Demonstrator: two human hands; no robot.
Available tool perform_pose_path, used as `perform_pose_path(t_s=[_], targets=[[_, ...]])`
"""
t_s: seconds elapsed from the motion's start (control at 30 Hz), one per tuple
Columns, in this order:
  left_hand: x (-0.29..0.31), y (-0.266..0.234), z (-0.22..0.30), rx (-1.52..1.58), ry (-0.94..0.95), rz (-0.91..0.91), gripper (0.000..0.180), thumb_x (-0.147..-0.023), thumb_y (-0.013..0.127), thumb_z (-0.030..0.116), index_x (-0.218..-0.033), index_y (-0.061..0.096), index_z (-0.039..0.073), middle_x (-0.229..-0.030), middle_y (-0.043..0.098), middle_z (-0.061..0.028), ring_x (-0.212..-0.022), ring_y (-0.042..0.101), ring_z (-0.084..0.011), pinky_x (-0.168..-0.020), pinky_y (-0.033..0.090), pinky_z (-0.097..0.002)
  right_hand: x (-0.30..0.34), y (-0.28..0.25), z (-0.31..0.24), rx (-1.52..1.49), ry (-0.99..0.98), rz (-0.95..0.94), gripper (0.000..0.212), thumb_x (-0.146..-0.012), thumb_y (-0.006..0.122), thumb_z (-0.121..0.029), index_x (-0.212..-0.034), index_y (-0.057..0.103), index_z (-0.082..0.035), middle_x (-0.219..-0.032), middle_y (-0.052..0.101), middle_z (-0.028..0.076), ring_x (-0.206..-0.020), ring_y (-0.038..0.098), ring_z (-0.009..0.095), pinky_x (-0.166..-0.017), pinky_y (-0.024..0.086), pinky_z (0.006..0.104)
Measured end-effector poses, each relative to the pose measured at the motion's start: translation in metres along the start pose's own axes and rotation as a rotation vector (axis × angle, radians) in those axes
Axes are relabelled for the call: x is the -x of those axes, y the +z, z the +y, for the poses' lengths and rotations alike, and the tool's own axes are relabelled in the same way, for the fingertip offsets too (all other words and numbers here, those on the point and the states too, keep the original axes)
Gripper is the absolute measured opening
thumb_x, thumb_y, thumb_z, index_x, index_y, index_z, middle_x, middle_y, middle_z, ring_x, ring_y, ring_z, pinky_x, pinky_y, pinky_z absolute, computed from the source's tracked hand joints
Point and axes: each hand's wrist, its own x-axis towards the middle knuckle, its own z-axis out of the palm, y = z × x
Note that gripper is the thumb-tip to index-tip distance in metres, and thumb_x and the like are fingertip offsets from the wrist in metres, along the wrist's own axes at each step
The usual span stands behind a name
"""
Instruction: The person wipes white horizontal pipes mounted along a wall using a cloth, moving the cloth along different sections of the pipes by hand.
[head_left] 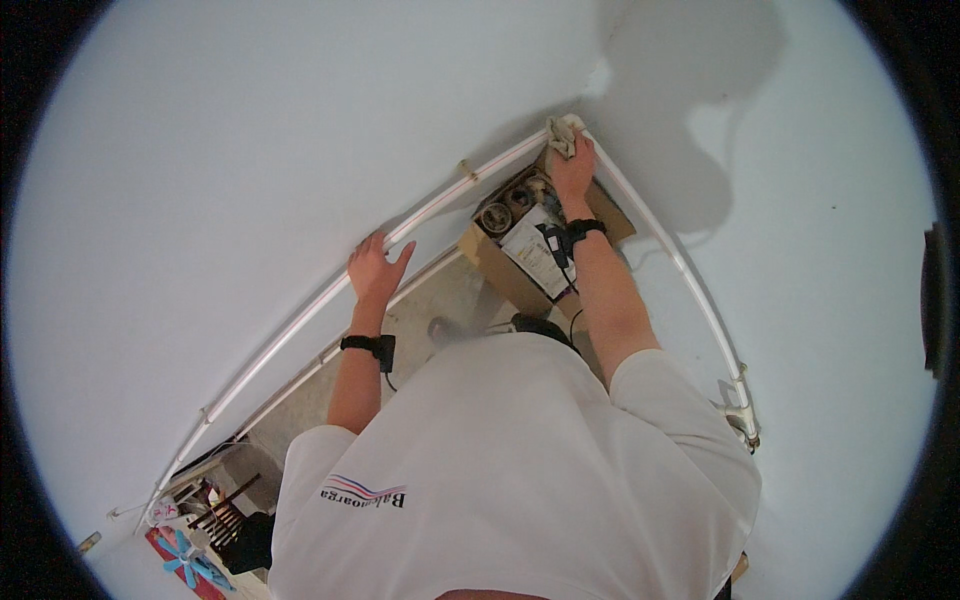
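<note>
A white pipe (290, 330) runs along the wall and bends at the room's corner. My right hand (573, 170) is closed on a crumpled, greyish-beige cloth (562, 138), pressed against the pipe close to that corner bend. Farther left, my left hand (373, 268) rests on the same pipe, thumb apart and fingers stretched over it. Its fingertips are partly hidden behind the pipe. Both wrists wear black straps with small devices and cables.
Below my right arm stands an open cardboard box (500, 270) holding round items and a printed sheet. Clips (467, 170) fix the pipe to the pale walls. A pipe fitting (738, 410) sits at the right. At lower left are a dark slatted object (215, 520) and a blue flower-shaped thing (185, 560).
</note>
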Motion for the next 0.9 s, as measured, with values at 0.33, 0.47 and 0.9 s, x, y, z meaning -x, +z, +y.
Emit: perform_pose_path(t_s=[0.33, 0.47, 0.9], targets=[[0.002, -0.002, 0.0, -0.008, 0.002, 0.003, 0.057, -0.081, 0.069, 0.057, -0.104, 0.065, 0.006, -0.099, 0.069, -0.0143, -0.092, 0.065, -0.0354, -0.081, 0.05, -0.0463, 0.057, 0.003, -0.046, -0.177, -0.051, -0.229, 0.045, -0.078, 0.071, -0.012, -0.121, 0.06, -0.005, -0.119, 0.054, 0.016, -0.106, 0.057, 0.04, -0.09, 0.049, 0.0489], [0.001, -0.005, 0.003, -0.034, -0.008, -0.02, 0.056, -0.081, 0.069, 0.057, -0.104, 0.065, 0.006, -0.098, 0.069, -0.0145, -0.091, 0.066, -0.0352, -0.081, 0.05, -0.0458, 0.077, 0.0, -0.067, -0.221, -0.079, -0.308, 0.045, -0.08, 0.069, -0.011, -0.124, 0.059, -0.009, -0.12, 0.054, 0.014, -0.106, 0.057, 0.038, -0.088, 0.05, 0.0477], [0.001, -0.006, 0.006, -0.035, -0.025, -0.022, 0.056, -0.081, 0.07, 0.056, -0.104, 0.066, 0.006, -0.1, 0.07, -0.0141, -0.094, 0.065, -0.0336, -0.084, 0.05, -0.0446, 0.086, 0.001, -0.066, -0.209, -0.112, -0.382, 0.048, -0.08, 0.071, -0.014, -0.125, 0.057, -0.006, -0.119, 0.059, 0.016, -0.11, 0.059, 0.038, -0.09, 0.051, 0.0468]])
